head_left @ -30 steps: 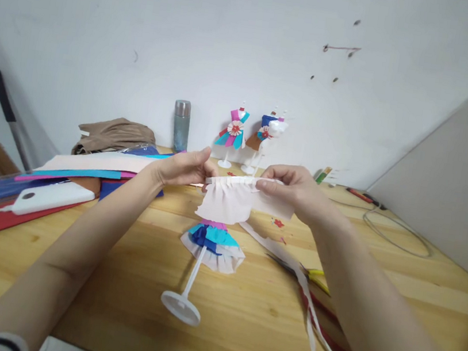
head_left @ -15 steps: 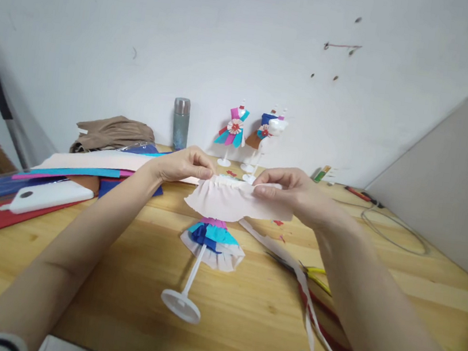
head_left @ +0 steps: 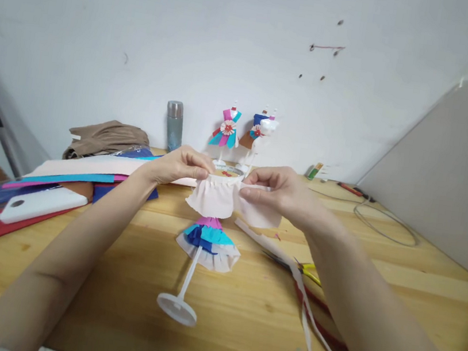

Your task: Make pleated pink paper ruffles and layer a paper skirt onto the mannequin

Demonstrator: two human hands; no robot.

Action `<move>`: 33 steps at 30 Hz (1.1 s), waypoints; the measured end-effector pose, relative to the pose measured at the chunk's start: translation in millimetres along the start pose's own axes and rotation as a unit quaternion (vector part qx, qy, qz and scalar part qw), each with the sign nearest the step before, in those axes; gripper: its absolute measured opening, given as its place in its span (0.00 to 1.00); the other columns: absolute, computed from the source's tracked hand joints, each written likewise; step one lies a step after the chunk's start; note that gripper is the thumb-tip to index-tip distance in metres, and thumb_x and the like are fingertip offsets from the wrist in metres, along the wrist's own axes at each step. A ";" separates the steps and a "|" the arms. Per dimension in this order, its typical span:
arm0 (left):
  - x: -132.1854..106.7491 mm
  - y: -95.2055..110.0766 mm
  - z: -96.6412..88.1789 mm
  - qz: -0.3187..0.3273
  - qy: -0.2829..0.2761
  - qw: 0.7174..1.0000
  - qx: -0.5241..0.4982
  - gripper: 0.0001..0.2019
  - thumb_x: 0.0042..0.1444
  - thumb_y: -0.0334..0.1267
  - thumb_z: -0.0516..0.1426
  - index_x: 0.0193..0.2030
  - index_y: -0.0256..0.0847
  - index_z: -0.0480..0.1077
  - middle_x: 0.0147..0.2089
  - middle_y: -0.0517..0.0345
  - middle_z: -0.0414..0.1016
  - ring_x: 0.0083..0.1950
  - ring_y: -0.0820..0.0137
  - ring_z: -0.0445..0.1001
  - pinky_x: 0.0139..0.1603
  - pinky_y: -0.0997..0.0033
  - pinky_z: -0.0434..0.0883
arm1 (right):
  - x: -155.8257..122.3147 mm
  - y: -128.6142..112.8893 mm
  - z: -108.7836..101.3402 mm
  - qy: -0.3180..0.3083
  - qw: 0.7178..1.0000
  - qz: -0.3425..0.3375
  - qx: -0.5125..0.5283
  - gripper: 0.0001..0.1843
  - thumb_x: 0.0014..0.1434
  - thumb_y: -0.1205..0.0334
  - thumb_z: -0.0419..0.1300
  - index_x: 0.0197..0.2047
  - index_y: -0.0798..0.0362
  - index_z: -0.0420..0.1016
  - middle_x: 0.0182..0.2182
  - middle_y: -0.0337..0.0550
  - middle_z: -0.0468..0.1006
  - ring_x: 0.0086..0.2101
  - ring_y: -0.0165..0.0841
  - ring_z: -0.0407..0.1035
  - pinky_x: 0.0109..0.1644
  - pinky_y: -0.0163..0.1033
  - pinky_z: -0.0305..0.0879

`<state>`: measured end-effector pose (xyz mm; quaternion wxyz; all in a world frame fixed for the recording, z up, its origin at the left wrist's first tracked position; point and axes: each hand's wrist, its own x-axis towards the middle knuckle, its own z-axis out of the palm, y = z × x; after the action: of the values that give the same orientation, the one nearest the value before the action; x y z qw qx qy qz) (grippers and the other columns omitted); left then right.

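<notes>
Between my hands hangs a pale pink gathered strip point(head_left: 213, 199), crepe paper or thin cloth, pleated along its top edge. My left hand point(head_left: 185, 166) pinches its upper left end between thumb and fingers. With thumb and fingers closed, my right hand point(head_left: 273, 190) grips the top edge farther right, and a loose flap hangs below it. Just beneath lies a small white mannequin stand point(head_left: 178, 310), tipped over with its round base toward me. It wears a layered ruffled skirt point(head_left: 209, 242) in pink, turquoise, blue and pale pink; the strip hides its upper part.
Yellow-handled scissors point(head_left: 311, 272) and cut strips point(head_left: 298, 277) lie beside my right forearm. Coloured sheets point(head_left: 82, 169) and a white glue gun or similar device point(head_left: 45, 204) are at left. Dressed mannequins point(head_left: 226, 128) and a flask point(head_left: 174, 126) stand by the wall.
The view has shifted slightly. My right hand has come a little closer to my left, and the strip now bunches more between them, with its right part folding down.
</notes>
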<state>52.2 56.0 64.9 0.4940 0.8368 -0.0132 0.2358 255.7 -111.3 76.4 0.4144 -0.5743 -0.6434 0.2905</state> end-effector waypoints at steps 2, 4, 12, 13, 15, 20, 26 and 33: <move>-0.5 -0.2 -0.2 0.011 0.001 1.000 -0.004 0.10 0.52 0.42 0.67 0.31 0.36 0.82 0.31 0.52 0.78 0.36 0.71 0.73 0.40 0.71 0.70 | -0.8 -1.5 1.0 0.026 1.000 -0.011 -0.010 0.11 0.48 0.53 0.65 0.26 0.52 0.73 0.21 0.37 0.71 0.21 0.28 0.64 0.23 0.34 0.57; -1.2 0.4 -0.1 0.014 0.004 1.000 -0.006 0.10 0.51 0.43 0.67 0.31 0.36 0.82 0.32 0.51 0.78 0.36 0.71 0.73 0.41 0.70 0.70 | -1.4 -2.4 1.7 0.054 0.998 -0.020 -0.018 0.12 0.47 0.53 0.65 0.25 0.52 0.72 0.20 0.37 0.71 0.20 0.28 0.63 0.23 0.35 0.56; -1.0 3.4 1.4 0.017 -0.008 1.000 -0.001 0.12 0.52 0.44 0.67 0.32 0.36 0.82 0.33 0.49 0.79 0.37 0.69 0.74 0.42 0.68 0.71 | 1.6 -0.9 3.3 0.097 0.994 -0.031 -0.041 0.12 0.45 0.53 0.65 0.25 0.52 0.72 0.22 0.38 0.72 0.23 0.29 0.64 0.26 0.35 0.58; -1.0 3.5 1.5 0.020 -0.009 1.000 -0.002 0.11 0.52 0.44 0.67 0.32 0.36 0.82 0.33 0.50 0.79 0.37 0.69 0.74 0.42 0.68 0.71 | 1.8 -0.9 3.5 0.099 0.994 -0.032 -0.044 0.12 0.45 0.53 0.65 0.25 0.52 0.71 0.22 0.38 0.72 0.23 0.29 0.64 0.26 0.35 0.58; -1.2 3.7 1.5 0.022 -0.008 1.000 -0.002 0.11 0.52 0.44 0.67 0.32 0.37 0.82 0.33 0.50 0.79 0.37 0.69 0.74 0.43 0.67 0.71 | 2.1 -1.0 3.9 0.097 0.994 -0.034 -0.049 0.12 0.45 0.54 0.65 0.24 0.52 0.71 0.22 0.37 0.71 0.23 0.29 0.63 0.25 0.35 0.57; -1.4 5.9 2.6 0.014 -0.012 1.000 0.007 0.10 0.52 0.43 0.66 0.31 0.36 0.82 0.32 0.50 0.79 0.38 0.69 0.74 0.43 0.68 0.71 | 2.8 -1.1 4.7 0.092 0.993 -0.040 -0.056 0.12 0.45 0.55 0.65 0.24 0.53 0.69 0.21 0.36 0.70 0.22 0.27 0.61 0.26 0.34 0.56; -1.3 6.5 3.2 0.016 -0.013 1.000 0.013 0.12 0.51 0.45 0.67 0.30 0.36 0.82 0.31 0.49 0.78 0.37 0.68 0.74 0.44 0.66 0.71 | 4.6 1.6 3.5 0.082 0.995 -0.027 -0.050 0.13 0.45 0.54 0.66 0.24 0.53 0.69 0.21 0.36 0.69 0.22 0.27 0.61 0.25 0.34 0.55; -0.7 9.9 3.0 0.041 -0.065 0.997 0.030 0.12 0.52 0.46 0.66 0.30 0.37 0.82 0.32 0.47 0.79 0.39 0.65 0.75 0.46 0.61 0.72 | 5.4 4.9 1.4 0.036 0.999 0.026 0.028 0.22 0.39 0.58 0.70 0.38 0.50 0.70 0.22 0.32 0.72 0.22 0.28 0.64 0.24 0.32 0.56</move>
<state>50.2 48.3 71.5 0.4568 0.8633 -0.0728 0.2018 257.0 -105.1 72.6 0.4457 -0.5886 -0.6049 0.2983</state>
